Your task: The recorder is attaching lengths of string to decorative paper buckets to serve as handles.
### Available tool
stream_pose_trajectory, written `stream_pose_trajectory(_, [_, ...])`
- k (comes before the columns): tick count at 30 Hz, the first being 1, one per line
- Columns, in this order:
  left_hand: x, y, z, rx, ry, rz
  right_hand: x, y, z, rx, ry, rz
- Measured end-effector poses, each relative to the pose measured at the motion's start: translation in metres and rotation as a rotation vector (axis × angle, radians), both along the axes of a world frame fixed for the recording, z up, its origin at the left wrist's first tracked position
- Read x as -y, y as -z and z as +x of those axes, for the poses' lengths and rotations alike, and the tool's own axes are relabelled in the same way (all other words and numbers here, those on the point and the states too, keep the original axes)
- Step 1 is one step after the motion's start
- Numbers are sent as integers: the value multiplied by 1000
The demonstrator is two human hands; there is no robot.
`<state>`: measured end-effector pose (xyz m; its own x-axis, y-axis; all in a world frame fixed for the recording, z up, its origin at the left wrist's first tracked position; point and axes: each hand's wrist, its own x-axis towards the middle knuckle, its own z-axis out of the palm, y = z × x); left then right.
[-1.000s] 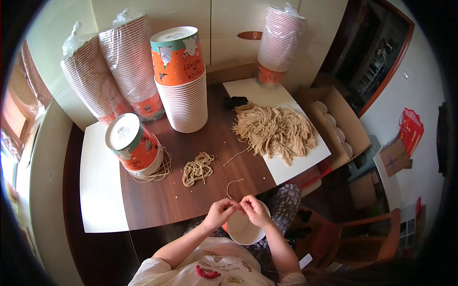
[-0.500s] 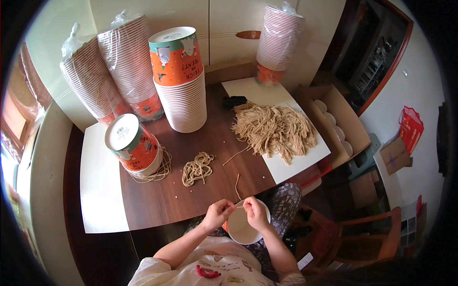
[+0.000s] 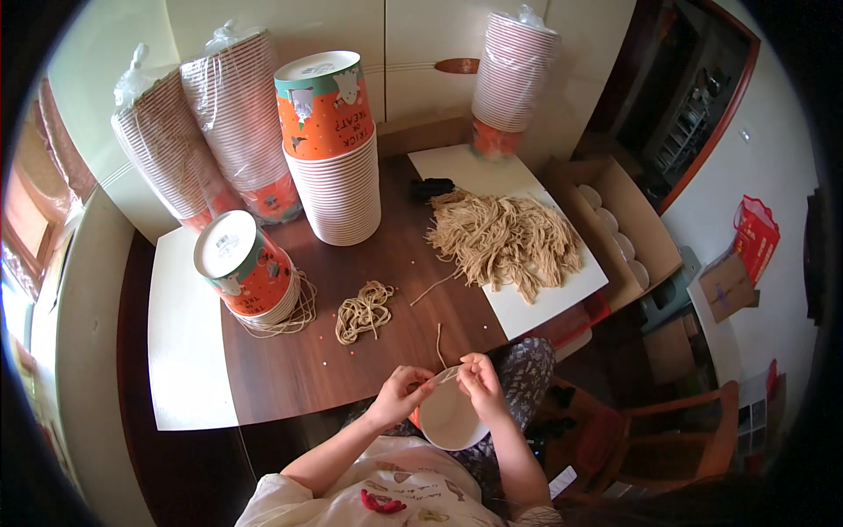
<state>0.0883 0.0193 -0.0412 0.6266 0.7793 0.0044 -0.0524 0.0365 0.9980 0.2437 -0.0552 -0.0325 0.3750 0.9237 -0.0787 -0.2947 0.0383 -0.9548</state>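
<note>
A paper bucket (image 3: 450, 423), white inside with a bit of orange outside, rests in my lap with its opening up. At its far rim, my left hand (image 3: 402, 393) pinches a thin beige string (image 3: 448, 374). My right hand (image 3: 482, 387) is closed on the same string a little to the right, above the opening. One loose string end (image 3: 439, 342) runs up onto the table beyond the rim. Just how the string passes at the rim is partly hidden by my fingers.
Ahead on the brown-and-white table (image 3: 290, 378) lie a small string tangle (image 3: 363, 312) and a large string heap (image 3: 505, 235). Upturned buckets (image 3: 255, 277) and a tall bucket stack (image 3: 334, 184) stand left. Wrapped stacks (image 3: 167, 145) line the back. An open carton (image 3: 606, 189) is right.
My right hand has shifted slightly right and up, opening a wider gap from my left hand, with string between them. The bucket has barely moved.
</note>
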Motion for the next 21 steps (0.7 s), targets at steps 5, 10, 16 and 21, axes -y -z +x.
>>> stream_pose_trajectory(5, [-9, -30, -15, -371, 182, 142, 3, -3, 11, 224, -15, 134])
stream_pose_trajectory(10, [-5, -31, -14, -252, 156, 323, 2, -29, 6, 284, 8, 207])
stream_pose_trajectory(16, [-6, -56, 4, -178, -5, 553, -2, -73, 3, 582, -139, 120])
stream_pose_trajectory(21, [-8, -57, 13, -182, 31, 572, -4, -67, -1, 553, -80, 137])
